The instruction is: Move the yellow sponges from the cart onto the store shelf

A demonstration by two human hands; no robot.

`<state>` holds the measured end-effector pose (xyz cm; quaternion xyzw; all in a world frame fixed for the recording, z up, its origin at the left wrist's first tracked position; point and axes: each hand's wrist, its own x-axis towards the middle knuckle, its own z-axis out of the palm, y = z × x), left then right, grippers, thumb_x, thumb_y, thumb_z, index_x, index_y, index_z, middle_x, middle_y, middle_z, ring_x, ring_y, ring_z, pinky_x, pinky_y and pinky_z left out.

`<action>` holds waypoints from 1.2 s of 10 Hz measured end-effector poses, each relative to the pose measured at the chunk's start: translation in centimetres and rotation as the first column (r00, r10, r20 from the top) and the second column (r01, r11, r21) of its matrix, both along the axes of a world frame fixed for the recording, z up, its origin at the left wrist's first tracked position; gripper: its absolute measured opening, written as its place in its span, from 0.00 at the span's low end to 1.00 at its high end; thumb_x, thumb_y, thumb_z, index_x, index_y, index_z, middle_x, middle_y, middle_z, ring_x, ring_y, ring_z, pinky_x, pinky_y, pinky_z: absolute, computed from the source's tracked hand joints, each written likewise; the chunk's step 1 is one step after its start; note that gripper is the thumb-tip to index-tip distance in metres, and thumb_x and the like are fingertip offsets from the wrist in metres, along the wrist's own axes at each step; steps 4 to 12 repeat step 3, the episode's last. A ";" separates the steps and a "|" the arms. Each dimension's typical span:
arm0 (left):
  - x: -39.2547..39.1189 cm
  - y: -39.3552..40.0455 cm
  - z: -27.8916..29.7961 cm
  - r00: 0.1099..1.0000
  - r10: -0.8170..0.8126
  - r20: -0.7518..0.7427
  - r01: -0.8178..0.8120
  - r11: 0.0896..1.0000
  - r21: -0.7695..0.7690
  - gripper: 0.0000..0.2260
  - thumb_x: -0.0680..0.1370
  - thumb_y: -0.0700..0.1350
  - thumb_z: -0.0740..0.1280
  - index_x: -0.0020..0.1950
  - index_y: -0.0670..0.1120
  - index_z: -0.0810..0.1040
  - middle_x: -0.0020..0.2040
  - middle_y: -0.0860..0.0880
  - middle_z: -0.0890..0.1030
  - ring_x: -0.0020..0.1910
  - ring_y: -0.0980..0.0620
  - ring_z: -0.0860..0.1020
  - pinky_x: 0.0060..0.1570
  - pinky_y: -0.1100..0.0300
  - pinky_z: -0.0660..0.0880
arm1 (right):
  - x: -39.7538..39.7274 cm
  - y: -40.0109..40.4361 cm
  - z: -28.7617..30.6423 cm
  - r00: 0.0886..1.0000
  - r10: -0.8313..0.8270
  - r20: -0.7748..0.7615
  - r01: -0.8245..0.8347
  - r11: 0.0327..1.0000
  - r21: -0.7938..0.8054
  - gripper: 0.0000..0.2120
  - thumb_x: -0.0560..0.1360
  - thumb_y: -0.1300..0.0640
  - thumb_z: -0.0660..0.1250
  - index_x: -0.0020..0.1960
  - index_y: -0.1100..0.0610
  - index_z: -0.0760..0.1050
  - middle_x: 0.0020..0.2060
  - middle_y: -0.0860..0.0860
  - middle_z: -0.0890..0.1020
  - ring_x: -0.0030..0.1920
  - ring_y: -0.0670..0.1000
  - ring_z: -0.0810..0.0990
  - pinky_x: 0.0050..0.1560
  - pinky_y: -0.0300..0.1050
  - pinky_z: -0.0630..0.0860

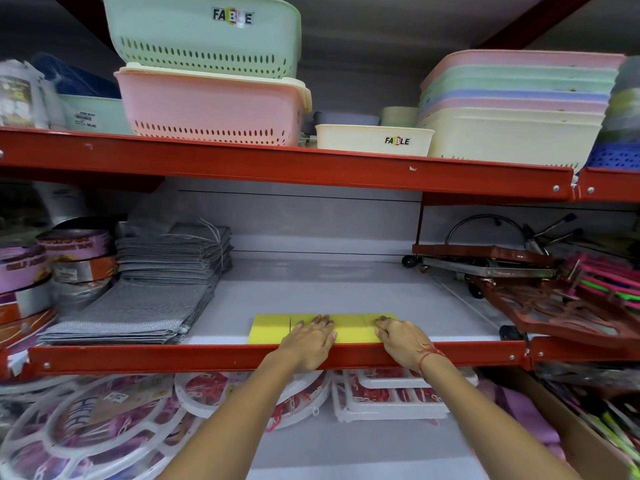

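Head view shows your left hand (309, 341) and right hand (401, 341) flat, fingers spread, pressing on the yellow sponges (268, 330) at lower centre, on the shelf (346, 289) front edge. Their row runs left-right; open shelf lies beyond.

Red steel shelving (277, 166) stands against a pale grey wall (311, 216).

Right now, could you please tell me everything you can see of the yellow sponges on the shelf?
The yellow sponges are plain bright-yellow blocks, soft foam by the look, lying flat in one side-by-side row at the front edge of the middle shelf, just behind its red rail. Thin seams divide the row; the exact count is hidden by the hands. The left hand and right hand rest palm-down on top. Grey folded cloths lie apart to their left.
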<state>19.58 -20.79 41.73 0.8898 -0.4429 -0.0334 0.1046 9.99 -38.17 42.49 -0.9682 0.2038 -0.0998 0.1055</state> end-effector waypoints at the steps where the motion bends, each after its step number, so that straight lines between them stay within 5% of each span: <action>1: 0.0 -0.1 -0.1 1.000 0.007 0.003 -0.007 1.000 0.004 0.24 0.83 0.52 0.44 0.78 0.45 0.51 0.80 0.48 0.51 0.79 0.51 0.48 0.77 0.52 0.46 | 0.0 0.1 -0.1 1.000 -0.016 0.003 0.016 1.000 0.027 0.20 0.80 0.54 0.52 0.70 0.56 0.68 0.71 0.54 0.71 0.68 0.59 0.71 0.69 0.48 0.68; 3: -0.4 0.4 0.3 0.999 0.038 0.011 -0.036 0.989 -0.141 0.25 0.83 0.52 0.45 0.78 0.44 0.51 0.80 0.47 0.52 0.79 0.53 0.49 0.77 0.53 0.45 | 0.1 0.5 0.0 0.996 0.024 0.086 -0.026 0.999 0.030 0.20 0.81 0.57 0.50 0.72 0.60 0.64 0.74 0.57 0.64 0.75 0.54 0.60 0.74 0.46 0.58; 12: -0.4 0.4 0.3 0.999 0.038 0.011 -0.036 0.989 -0.141 0.25 0.83 0.52 0.45 0.78 0.44 0.51 0.80 0.47 0.52 0.79 0.53 0.49 0.77 0.53 0.45 | 0.1 0.5 0.0 0.996 0.024 0.086 -0.026 0.999 0.030 0.20 0.81 0.57 0.50 0.72 0.60 0.64 0.74 0.57 0.64 0.75 0.54 0.60 0.74 0.46 0.58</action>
